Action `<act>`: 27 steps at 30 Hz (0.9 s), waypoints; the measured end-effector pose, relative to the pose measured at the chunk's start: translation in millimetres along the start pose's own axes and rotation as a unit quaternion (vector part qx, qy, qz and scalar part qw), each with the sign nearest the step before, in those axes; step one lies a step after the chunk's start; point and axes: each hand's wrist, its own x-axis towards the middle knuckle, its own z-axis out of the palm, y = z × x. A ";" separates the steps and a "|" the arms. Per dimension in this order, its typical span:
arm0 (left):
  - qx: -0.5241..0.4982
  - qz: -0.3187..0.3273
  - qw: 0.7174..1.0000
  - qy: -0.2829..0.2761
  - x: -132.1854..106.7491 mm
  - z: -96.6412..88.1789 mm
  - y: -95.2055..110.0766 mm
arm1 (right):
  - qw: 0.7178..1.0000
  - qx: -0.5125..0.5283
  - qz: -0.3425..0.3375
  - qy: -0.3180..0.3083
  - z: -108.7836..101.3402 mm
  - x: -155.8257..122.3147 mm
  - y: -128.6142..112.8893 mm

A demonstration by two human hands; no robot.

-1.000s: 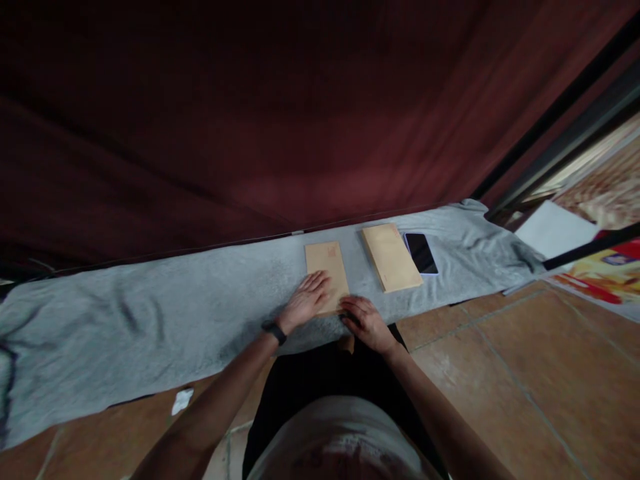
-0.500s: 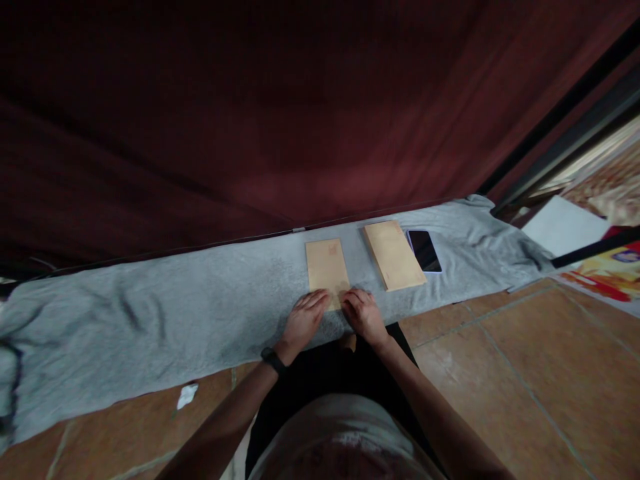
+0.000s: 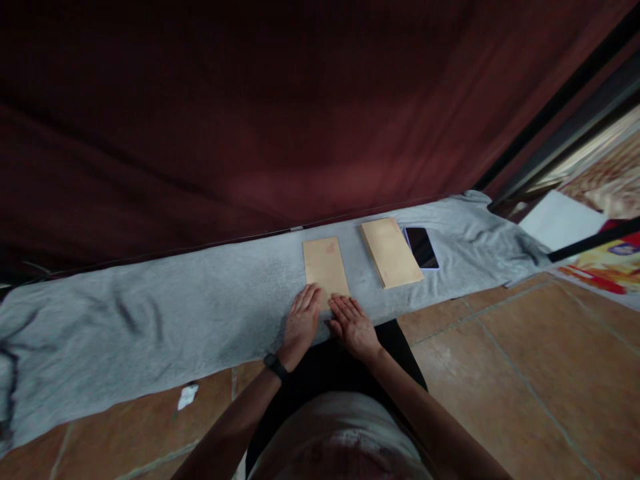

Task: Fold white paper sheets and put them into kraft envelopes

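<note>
A tan paper envelope [image 3: 324, 261] with a small reddish print near its top right corner lies flat on the grey cloth [image 3: 225, 293]. My left hand [image 3: 302, 319] rests with fingers stretched out on its near left part. Across the near right edge, my right hand [image 3: 354, 327] lies with its fingers extended and flat. The hands cover part of the envelope's near end. To the right lies a stack of similar envelopes [image 3: 391, 252], touching or overlapping a dark-screened phone [image 3: 423, 248] with a pale purple edge.
Behind the cloth-covered surface hangs a dark red curtain [image 3: 280, 133]. A white crumpled scrap [image 3: 187, 396] lies on the brown tiled floor [image 3: 480, 380]. Dark frame bars, a white sheet [image 3: 563, 220] and colourful printed packaging [image 3: 605, 263] are at the right.
My right hand has gone from curled fingers at the envelope's near edge to lying flat, a little to the left. My left hand's fingers have straightened forward. The envelope stays in nearly the same place.
</note>
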 end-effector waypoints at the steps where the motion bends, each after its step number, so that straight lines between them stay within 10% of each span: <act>1: 0.008 -0.011 1.000 0.002 -0.9 -0.3 0.8 | 1.000 -0.006 0.003 -0.002 -3.7 -1.4 6.3; 10: 0.013 -0.096 0.993 0.063 -8.5 -1.8 5.3 | 0.999 -0.024 0.025 0.000 -19.6 -14.1 35.0; 27: 0.004 -0.147 0.981 0.124 -9.1 -0.3 8.0 | 0.999 0.015 0.012 0.026 5.6 -3.6 -10.1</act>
